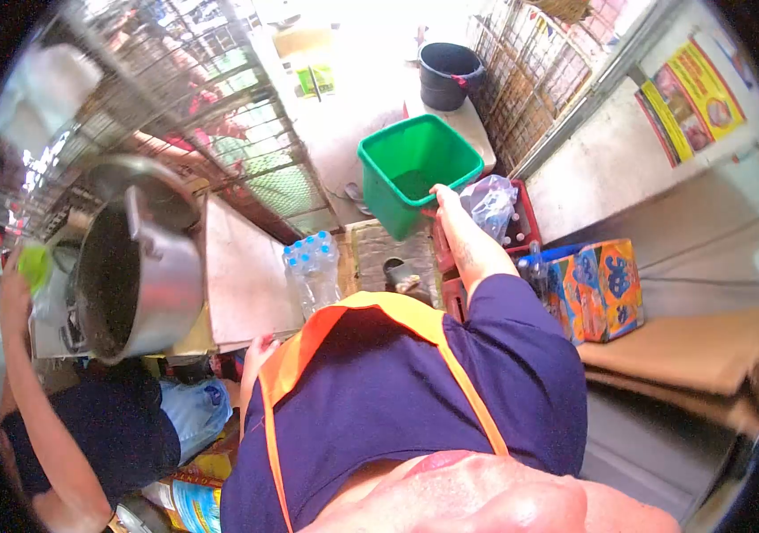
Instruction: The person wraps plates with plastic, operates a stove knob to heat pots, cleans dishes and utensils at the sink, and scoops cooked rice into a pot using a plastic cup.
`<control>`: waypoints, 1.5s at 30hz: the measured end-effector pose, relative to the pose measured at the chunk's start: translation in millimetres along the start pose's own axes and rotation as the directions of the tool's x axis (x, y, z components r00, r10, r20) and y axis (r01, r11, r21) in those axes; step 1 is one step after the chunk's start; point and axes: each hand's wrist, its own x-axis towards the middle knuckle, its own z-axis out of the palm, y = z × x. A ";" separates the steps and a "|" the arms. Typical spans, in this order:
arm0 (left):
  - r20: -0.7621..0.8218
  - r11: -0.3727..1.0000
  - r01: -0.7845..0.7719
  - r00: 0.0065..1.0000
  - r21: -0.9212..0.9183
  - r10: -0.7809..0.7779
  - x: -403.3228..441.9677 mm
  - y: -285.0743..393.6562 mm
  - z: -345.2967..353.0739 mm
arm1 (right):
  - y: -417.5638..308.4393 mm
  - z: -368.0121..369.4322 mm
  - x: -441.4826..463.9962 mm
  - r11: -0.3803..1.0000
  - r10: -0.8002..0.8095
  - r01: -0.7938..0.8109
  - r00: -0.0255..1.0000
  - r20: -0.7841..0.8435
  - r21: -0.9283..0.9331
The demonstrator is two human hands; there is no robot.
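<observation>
The metal pot (173, 293) sits left of the green bin (387, 206). Beyond the bin is a black bucket (443, 92); nearer, to its left, bottles (313, 268). The right hand (442, 197) closes its fingers on the bin's near rim; the left hand's (259, 352) finger pose I cannot tell.

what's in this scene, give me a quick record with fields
right hand: on the rim of the green bin, gripping it
right hand point
green bin: open-topped
left hand: by the pale board's edge, grip unclear
beyond the bin: dark bucket
left side: large metal pot, pale board, clear bottles with blue caps
right side: orange-and-blue packs on cardboard
other person: hand at a light green item
</observation>
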 end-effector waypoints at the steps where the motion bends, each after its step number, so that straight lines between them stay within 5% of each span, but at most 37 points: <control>1: -0.003 0.997 0.073 0.997 0.035 -0.073 5.5 7.0 -1.5 | -21.8 6.0 12.2 0.999 0.032 -0.032 0.999 -0.011 0.036; 9: -0.109 0.858 0.513 0.852 -0.026 -0.513 23.7 91.1 32.6 | -98.0 27.8 215.6 0.976 0.080 -0.022 0.962 -0.262 0.218; 12: -0.127 0.819 0.570 0.809 -0.069 -0.574 25.9 110.6 48.4 | -103.4 12.5 289.2 0.919 0.113 -0.049 0.983 -0.143 0.392; 14: -0.139 0.803 0.589 0.791 -0.093 -0.596 21.5 119.1 55.9 | -114.6 8.7 302.0 0.936 0.021 0.072 0.966 -0.257 0.345; 15: -0.149 0.805 0.586 0.791 -0.096 -0.593 20.9 124.3 56.9 | -108.3 -7.5 330.6 0.909 0.121 -0.094 0.992 -0.042 0.405; 18: -0.171 0.838 0.536 0.820 -0.104 -0.546 3.4 123.1 67.3 | -129.4 21.5 306.5 0.988 0.118 -0.092 0.968 -0.223 0.122; 21: -0.249 0.941 0.337 0.909 -0.028 -0.333 -30.0 108.6 89.0 | -100.2 35.9 291.5 0.948 -0.059 0.004 0.985 -0.164 -0.317; 22: -0.256 0.875 0.476 0.838 -0.086 -0.482 -34.0 140.7 87.5 | -88.3 42.8 285.0 0.825 -0.092 0.012 0.989 -0.113 -0.565; 23: -0.256 0.786 0.601 0.744 -0.148 -0.617 -35.4 183.5 85.8 | -75.6 62.0 256.9 0.781 0.054 -0.170 0.977 -0.206 -0.601; 24: -0.303 0.843 0.532 0.792 -0.084 -0.530 -49.4 163.9 98.0 | -54.5 81.3 238.5 0.676 0.146 -0.214 0.977 -0.156 -0.705; 25: -0.337 0.827 0.548 0.761 -0.127 -0.555 -67.3 170.4 102.8 | -31.2 104.9 215.4 0.550 0.226 -0.147 0.974 -0.022 -0.822; 26: -0.438 0.871 0.490 0.793 0.042 -0.425 -84.9 159.7 112.6 | -3.5 126.0 189.8 0.400 0.320 -0.046 0.943 0.092 -0.915; 27: -0.466 0.831 0.556 0.730 -0.022 -0.500 -102.6 175.1 113.7 | 23.1 153.4 158.0 0.246 0.415 0.121 0.883 0.217 -0.962; 28: -0.432 0.774 0.615 0.662 -0.151 -0.612 -128.7 216.8 104.0 | 54.7 184.8 119.9 0.101 0.506 0.329 0.795 0.333 -0.939; 30: -0.497 0.735 0.636 0.571 -0.236 -0.653 -178.2 151.7 137.3 | 115.6 245.8 24.6 -0.083 0.687 0.715 0.545 0.480 -0.694; 33: -0.463 0.595 0.683 0.401 -0.424 -0.790 -257.4 125.1 172.5 | 240.2 293.5 -143.0 -0.095 0.872 0.985 0.153 0.464 -0.146; 37: -0.328 0.398 0.706 0.242 -0.586 -0.913 -372.3 54.0 264.2 | 391.6 262.9 -333.3 0.066 0.941 0.913 -0.191 0.280 0.402; 40: -0.140 0.219 0.724 0.169 -0.654 -0.976 -453.2 18.9 304.9 | 472.9 216.3 -448.7 0.150 0.953 0.762 -0.282 0.114 0.629; 41: -0.183 0.178 0.710 0.071 -0.682 -0.981 -472.5 0.4 323.0 | 493.5 201.5 -482.7 0.175 0.954 0.709 -0.294 0.060 0.683; 42: -0.173 0.166 0.697 0.061 -0.698 -0.983 -497.2 4.9 323.1 | 511.9 187.2 -513.8 0.199 0.953 0.654 -0.303 0.012 0.730; 44: -0.285 0.228 0.345 -0.125 -0.910 -0.950 -543.8 34.4 315.2 | 550.7 158.8 -561.9 0.233 0.953 0.559 -0.296 -0.070 0.796; 45: -0.468 0.412 0.270 -0.189 -0.870 -0.863 -566.4 40.1 310.0 | 567.0 147.4 -582.4 0.243 0.953 0.513 -0.286 -0.103 0.823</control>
